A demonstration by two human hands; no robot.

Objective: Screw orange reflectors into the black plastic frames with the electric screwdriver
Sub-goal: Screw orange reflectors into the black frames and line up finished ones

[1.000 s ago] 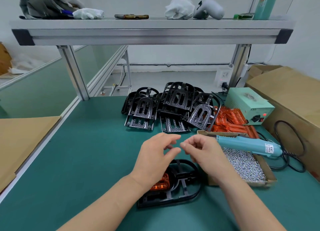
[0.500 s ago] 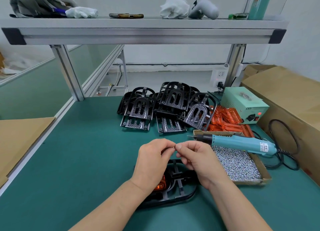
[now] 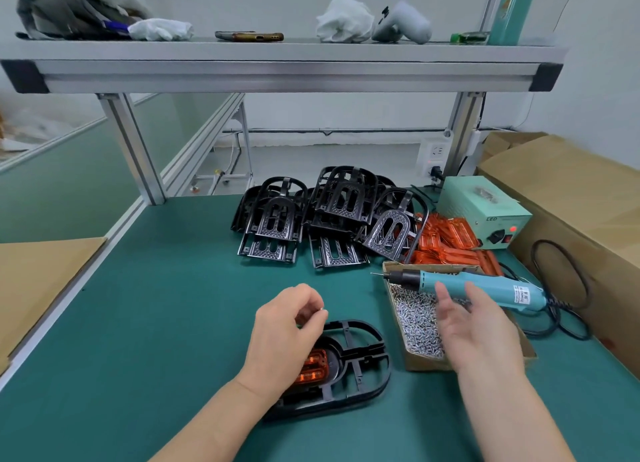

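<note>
The letters "LED" stand in dark print on the front face of the pale green power supply box [image 3: 481,205], at the right of the frame. The electric screwdriver [image 3: 478,288] carries a white label [image 3: 521,293], its print too small to read.

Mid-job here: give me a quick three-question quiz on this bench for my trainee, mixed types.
1. Where does the screwdriver lie? A on the shelf; B across the screw box; C on the frame pile.
2. True or false: a reflector already sits in the frame under the left hand.
3. Fill in: the left hand pinches a small ____.
Key: 1 B. 2 true. 3 screw.
</note>
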